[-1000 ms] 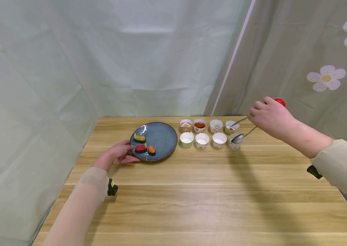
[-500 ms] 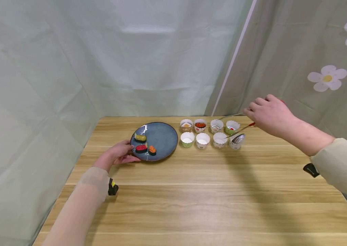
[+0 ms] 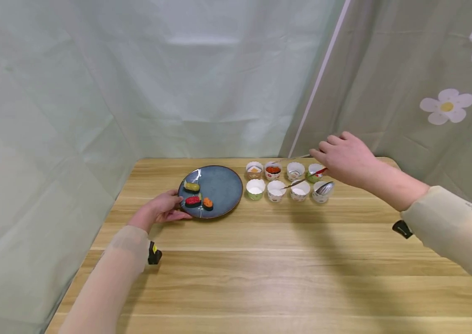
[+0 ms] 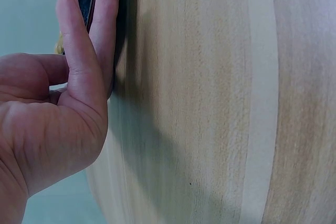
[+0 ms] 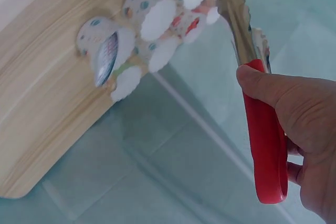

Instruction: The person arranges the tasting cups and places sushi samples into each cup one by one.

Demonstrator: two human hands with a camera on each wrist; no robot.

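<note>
My left hand (image 3: 166, 207) holds the near left rim of a round blue plate (image 3: 224, 185). In the left wrist view fingers (image 4: 79, 51) lie on both sides of the plate's edge. Yellow-topped (image 3: 191, 187), red-topped (image 3: 193, 200) and orange-topped (image 3: 208, 203) sushi pieces sit on its left part. At the right, above the cups, my right hand (image 3: 346, 160) grips metal tongs with red handles (image 5: 265, 140). The tongs' arms are spread, with nothing seen between them. A silvery, fish-like piece (image 3: 325, 188) leans in the front right cup (image 3: 320, 198).
Small scalloped cups stand in two rows right of the plate. Back-row cups hold an orange-and-white piece (image 3: 254, 170), orange-red roe (image 3: 273, 170) and a small red piece (image 3: 317, 173). A curtain (image 3: 219, 93) hangs behind the wooden table (image 3: 236, 278).
My right hand has moved left with the spread tongs, away from the silvery piece, which stays in its cup. My left hand and the plate keep their place.
</note>
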